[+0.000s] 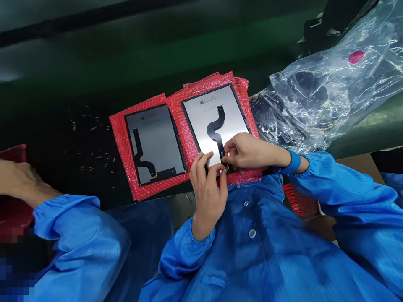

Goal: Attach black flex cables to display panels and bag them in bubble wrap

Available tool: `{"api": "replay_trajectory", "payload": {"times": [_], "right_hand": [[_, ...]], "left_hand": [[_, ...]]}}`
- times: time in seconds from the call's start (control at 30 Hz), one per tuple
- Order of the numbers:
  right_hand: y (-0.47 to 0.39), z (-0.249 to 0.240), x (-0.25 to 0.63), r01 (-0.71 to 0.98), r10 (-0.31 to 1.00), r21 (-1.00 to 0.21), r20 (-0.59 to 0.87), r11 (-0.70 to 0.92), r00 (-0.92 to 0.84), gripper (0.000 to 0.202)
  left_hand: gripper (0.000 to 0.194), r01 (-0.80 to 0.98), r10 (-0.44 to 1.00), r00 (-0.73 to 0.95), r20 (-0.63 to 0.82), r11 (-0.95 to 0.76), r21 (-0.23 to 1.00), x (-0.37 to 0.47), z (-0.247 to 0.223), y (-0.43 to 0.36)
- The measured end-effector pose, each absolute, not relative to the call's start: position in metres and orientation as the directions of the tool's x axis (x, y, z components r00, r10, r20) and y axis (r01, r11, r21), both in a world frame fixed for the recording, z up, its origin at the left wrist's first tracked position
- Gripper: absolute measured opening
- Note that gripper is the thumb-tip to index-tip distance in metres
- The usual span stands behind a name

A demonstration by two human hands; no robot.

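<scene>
A display panel (197, 113) with a silvery back lies on red bubble wrap in front of me. A dark, curved flex cable (211, 130) runs down its back to the lower edge. My right hand (247, 151) pinches the cable near its lower end, the other fingers curled. From below, my left hand (206, 186) brings thumb and index finger together at that same end, while its other fingers rest over the panel's lower left edge. The fingertips partly hide the cable's connector.
Left of it, a second display panel (160, 138) with its own cable lies on red bubble wrap (121, 144). A clear plastic bag (330, 92) of dark flex cables sits at right. Small clear scraps (100, 157) dot the dark table. A co-worker's hand (25, 180) is at far left.
</scene>
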State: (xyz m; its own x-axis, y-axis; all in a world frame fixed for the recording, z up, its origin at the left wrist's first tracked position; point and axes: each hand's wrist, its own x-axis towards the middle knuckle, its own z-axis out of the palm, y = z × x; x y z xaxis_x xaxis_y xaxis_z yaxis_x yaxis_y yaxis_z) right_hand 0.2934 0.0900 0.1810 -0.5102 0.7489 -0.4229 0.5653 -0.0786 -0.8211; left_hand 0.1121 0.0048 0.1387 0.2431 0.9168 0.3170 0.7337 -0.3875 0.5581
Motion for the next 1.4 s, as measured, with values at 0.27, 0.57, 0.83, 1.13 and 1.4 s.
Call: {"api": "replay_trajectory", "payload": {"times": [0.27,0.57,0.83,1.13,1.4], "right_hand": [[0.091,0.186,0.294,0.547,0.718,-0.825,-0.466,-0.142,-0.517,0.031],[0.089,0.188,0.299,0.543,0.701,-0.824,-0.483,-0.161,-0.525,0.029],[0.089,0.188,0.301,0.543,0.687,-0.814,-0.514,-0.204,-0.513,0.029],[0.087,0.190,0.303,0.529,0.669,-0.813,-0.536,-0.244,-0.516,0.021],[0.087,0.190,0.303,0.547,0.668,-0.804,-0.540,-0.232,-0.511,0.020]], "left_hand": [[0.007,0.675,0.896,0.237,0.376,-0.430,0.600,0.107,0.130,-0.001],[0.018,0.632,0.869,0.252,0.425,-0.481,0.608,0.103,0.125,-0.002],[0.015,0.629,0.873,0.257,0.415,-0.477,0.614,0.104,0.124,-0.003],[0.014,0.599,0.866,0.230,0.445,-0.486,0.636,0.105,0.120,-0.003],[0.013,0.595,0.868,0.222,0.445,-0.482,0.643,0.106,0.119,-0.004]]}}
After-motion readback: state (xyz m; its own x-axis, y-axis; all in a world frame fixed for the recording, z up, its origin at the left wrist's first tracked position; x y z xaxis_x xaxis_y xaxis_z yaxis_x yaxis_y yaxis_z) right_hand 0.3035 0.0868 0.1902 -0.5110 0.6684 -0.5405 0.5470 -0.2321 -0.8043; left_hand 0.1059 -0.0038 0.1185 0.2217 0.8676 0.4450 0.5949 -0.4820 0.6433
